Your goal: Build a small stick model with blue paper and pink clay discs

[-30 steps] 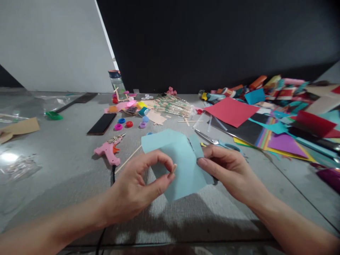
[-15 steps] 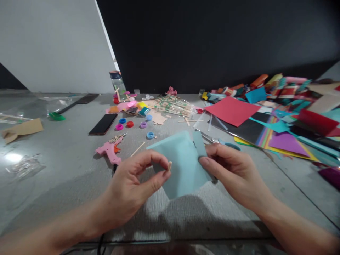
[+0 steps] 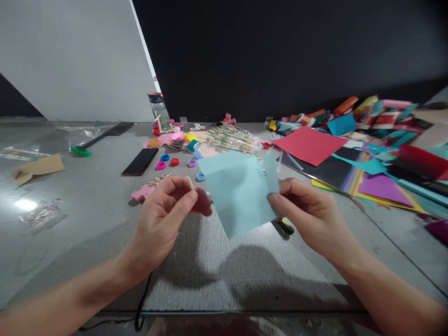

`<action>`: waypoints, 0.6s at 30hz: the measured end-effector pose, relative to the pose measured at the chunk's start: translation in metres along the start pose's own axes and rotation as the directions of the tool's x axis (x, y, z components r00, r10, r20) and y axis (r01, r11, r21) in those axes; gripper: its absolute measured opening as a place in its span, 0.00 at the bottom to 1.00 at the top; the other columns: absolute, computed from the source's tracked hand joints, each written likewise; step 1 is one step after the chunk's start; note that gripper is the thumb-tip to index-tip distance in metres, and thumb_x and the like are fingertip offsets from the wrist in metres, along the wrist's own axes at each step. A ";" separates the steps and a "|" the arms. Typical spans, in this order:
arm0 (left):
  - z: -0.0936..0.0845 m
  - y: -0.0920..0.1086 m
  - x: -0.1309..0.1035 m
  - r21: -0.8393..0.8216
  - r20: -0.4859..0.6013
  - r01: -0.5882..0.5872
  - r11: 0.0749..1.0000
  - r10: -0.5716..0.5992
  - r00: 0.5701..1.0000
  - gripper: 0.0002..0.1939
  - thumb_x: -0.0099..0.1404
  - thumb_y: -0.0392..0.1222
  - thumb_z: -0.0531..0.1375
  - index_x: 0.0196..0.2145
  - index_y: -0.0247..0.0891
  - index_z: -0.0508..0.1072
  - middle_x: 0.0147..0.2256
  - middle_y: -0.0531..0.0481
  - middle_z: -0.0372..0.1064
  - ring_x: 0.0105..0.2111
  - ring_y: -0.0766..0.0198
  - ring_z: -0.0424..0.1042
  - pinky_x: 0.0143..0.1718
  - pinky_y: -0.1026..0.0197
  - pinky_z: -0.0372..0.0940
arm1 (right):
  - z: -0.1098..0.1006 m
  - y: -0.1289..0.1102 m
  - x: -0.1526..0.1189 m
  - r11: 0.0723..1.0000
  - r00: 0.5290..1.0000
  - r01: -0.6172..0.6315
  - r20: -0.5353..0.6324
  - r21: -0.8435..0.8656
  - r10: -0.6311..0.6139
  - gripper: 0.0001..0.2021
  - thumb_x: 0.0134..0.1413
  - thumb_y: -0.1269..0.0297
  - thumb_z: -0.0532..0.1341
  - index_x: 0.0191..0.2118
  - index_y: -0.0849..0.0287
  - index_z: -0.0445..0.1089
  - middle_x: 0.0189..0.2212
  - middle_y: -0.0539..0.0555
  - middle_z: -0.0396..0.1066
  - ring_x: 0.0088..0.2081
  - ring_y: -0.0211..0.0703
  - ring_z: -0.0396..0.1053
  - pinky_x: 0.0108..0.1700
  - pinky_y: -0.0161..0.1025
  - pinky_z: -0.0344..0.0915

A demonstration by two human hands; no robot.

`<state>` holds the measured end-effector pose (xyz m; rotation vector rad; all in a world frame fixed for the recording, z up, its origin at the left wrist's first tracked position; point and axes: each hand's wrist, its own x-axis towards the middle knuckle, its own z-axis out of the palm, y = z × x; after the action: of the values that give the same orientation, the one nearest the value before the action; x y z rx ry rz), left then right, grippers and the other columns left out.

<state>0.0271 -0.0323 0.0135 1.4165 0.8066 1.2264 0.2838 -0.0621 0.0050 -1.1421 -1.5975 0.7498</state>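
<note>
My right hand [image 3: 304, 210] pinches a light blue sheet of paper [image 3: 238, 191] by its right side, where a narrow strip stands partly apart from the main piece. The sheet is held up above the table, tilted toward me. My left hand [image 3: 168, 214] is closed, thumb against index finger, on a small wooden stick [image 3: 190, 183]; only its pale end shows. Behind the left hand lies a pink glue gun [image 3: 145, 190], partly hidden. A black-handled tool [image 3: 285, 227] lies under the right hand, mostly covered.
A phone [image 3: 140, 161] lies at left, beside several bottle caps [image 3: 174, 162]. Packed wooden sticks [image 3: 231, 137] and a water bottle [image 3: 158, 111] are at the back. Red paper [image 3: 310, 145] and coloured sheets pile up on the right. A cord [image 3: 143, 298] hangs over the front edge.
My left hand has moved left, away from the paper, with the stick still pinched. The blue paper has risen and turned slightly in my right hand. The view has shifted a little.
</note>
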 end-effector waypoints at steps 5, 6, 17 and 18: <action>0.001 -0.005 0.003 -0.200 0.163 0.384 0.901 -0.356 0.920 0.02 0.63 0.34 0.59 0.33 0.40 0.68 0.24 0.57 0.61 0.21 0.70 0.62 0.21 0.67 0.67 | 0.001 0.003 0.003 0.998 1.000 -0.011 -0.008 0.056 0.012 0.06 0.66 0.64 0.62 0.35 0.54 0.70 0.27 0.46 0.63 0.27 0.33 0.59 0.27 0.33 0.57; 0.003 -0.006 0.002 -0.239 0.214 0.459 0.856 -0.415 0.884 0.03 0.60 0.34 0.59 0.30 0.39 0.67 0.23 0.58 0.57 0.20 0.71 0.58 0.19 0.68 0.63 | 0.001 0.003 0.003 0.998 1.000 -0.008 -0.001 0.067 0.008 0.05 0.66 0.64 0.62 0.36 0.54 0.70 0.26 0.46 0.63 0.26 0.33 0.59 0.27 0.33 0.57; 0.014 -0.009 -0.011 0.154 0.194 0.233 0.960 -0.261 0.946 0.07 0.53 0.39 0.65 0.24 0.40 0.69 0.21 0.55 0.58 0.23 0.67 0.55 0.21 0.67 0.55 | -0.006 0.003 0.006 0.991 0.982 0.128 0.143 -0.039 -0.121 0.08 0.67 0.66 0.61 0.33 0.56 0.68 0.25 0.45 0.61 0.27 0.33 0.55 0.27 0.33 0.54; 0.015 -0.007 -0.012 0.219 0.183 0.195 0.956 -0.237 0.954 0.05 0.52 0.38 0.65 0.24 0.40 0.70 0.21 0.54 0.60 0.23 0.66 0.57 0.22 0.66 0.57 | -0.006 0.003 0.007 0.986 0.983 0.142 0.133 -0.088 -0.130 0.08 0.67 0.66 0.61 0.33 0.56 0.68 0.24 0.45 0.60 0.27 0.33 0.55 0.27 0.34 0.53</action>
<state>0.0395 -0.0464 0.0051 1.5418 0.9313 0.8323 0.2900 -0.0549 0.0069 -1.0588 -1.8169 0.6724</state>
